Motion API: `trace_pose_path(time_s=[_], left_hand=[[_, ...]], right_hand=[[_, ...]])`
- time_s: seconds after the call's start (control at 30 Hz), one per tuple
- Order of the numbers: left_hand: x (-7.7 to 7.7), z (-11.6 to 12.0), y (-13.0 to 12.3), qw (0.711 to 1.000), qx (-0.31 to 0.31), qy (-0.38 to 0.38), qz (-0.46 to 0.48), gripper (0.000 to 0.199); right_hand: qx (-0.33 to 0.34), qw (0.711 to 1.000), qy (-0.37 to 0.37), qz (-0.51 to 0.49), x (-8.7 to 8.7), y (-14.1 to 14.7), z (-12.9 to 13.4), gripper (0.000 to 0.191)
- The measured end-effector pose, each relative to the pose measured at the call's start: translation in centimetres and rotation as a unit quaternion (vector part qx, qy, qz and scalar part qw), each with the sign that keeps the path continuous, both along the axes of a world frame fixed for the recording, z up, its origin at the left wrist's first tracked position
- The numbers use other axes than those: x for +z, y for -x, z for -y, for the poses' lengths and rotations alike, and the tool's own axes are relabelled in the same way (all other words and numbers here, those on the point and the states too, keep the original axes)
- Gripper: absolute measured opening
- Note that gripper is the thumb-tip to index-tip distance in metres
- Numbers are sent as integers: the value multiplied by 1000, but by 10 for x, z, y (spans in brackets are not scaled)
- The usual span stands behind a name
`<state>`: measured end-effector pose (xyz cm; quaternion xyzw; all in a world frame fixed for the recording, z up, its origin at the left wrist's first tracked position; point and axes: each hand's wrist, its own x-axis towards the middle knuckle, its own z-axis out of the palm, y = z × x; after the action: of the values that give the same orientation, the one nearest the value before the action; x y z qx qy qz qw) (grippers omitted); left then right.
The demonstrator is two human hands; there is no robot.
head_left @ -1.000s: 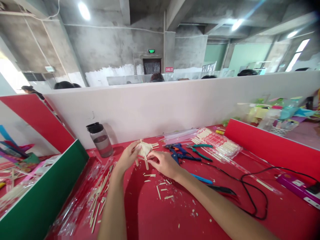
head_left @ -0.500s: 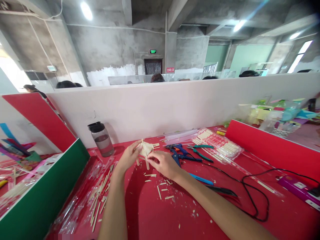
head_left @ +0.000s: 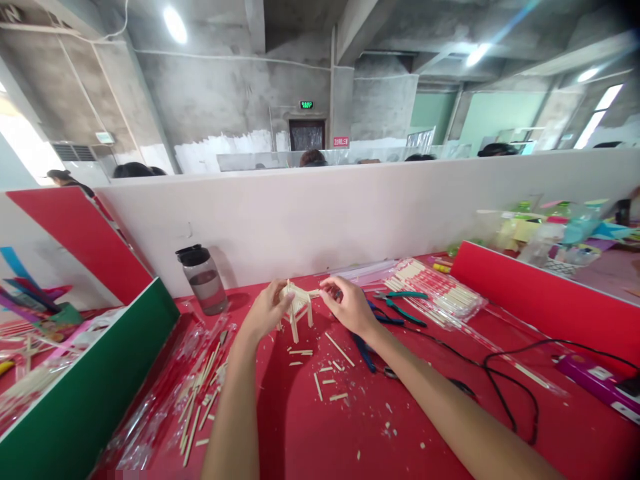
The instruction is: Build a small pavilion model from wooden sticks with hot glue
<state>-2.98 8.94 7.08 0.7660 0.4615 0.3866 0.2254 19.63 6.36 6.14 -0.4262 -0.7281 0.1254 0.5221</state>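
My left hand (head_left: 270, 308) is closed on the left side of a small chair-like model of pale wooden sticks (head_left: 300, 301). It has a slatted top and stands or hovers just over the red tabletop; its legs point down. At its right side, my right hand (head_left: 349, 305) has thumb and fingers bent around the tips of short sticks (head_left: 313, 293) that jut out from the model. The exact grip there is partly hidden. In front of the model lie a loose thin stick (head_left: 340, 350) and several short cut pieces (head_left: 301, 352).
Blue-handled tools (head_left: 364, 352) and green-handled pliers (head_left: 400, 303) lie right of my hand. Behind them is a pack of sticks (head_left: 440, 287). A black cable (head_left: 535, 407) runs to a purple power strip (head_left: 595, 380). Left are a water bottle (head_left: 204, 280), loose sticks (head_left: 197, 400) and a green divider (head_left: 100, 373).
My right hand has moved up and right from the model's front leg to the sticks at its right side. The model has turned, showing more legs. My left hand keeps holding it.
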Motion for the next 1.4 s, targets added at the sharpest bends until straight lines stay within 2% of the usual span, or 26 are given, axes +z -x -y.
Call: trace_pose_path(time_s=[0.1, 0.23, 0.43, 0.6, 0.73, 1.03, 1.4], left_hand=[[2, -2, 1, 1000, 0, 12, -1, 49], [7, -5, 7, 999, 25, 19, -26, 45], [18, 1, 8, 999, -8, 17, -44, 34], [21, 1, 8, 998, -44, 28, -25, 36], [23, 1, 11, 997, -66, 35, -16, 40], [24, 3, 12, 996, -75, 39, -17, 45], [25, 3, 12, 996, -79, 41, -13, 47]], right_hand=[[5, 1000, 18, -1, 0, -8, -6, 10], [44, 998, 25, 35, 5, -10, -1, 9], [72, 985, 11, 159, 14, 1, 18, 21], [41, 964, -14, 263, 13, 12, 27, 28], [10, 952, 8, 306, 9, 22, 32, 32], [64, 955, 22, 290, 10, 37, 45, 26], [54, 951, -25, 303, 6, 38, 43, 26]])
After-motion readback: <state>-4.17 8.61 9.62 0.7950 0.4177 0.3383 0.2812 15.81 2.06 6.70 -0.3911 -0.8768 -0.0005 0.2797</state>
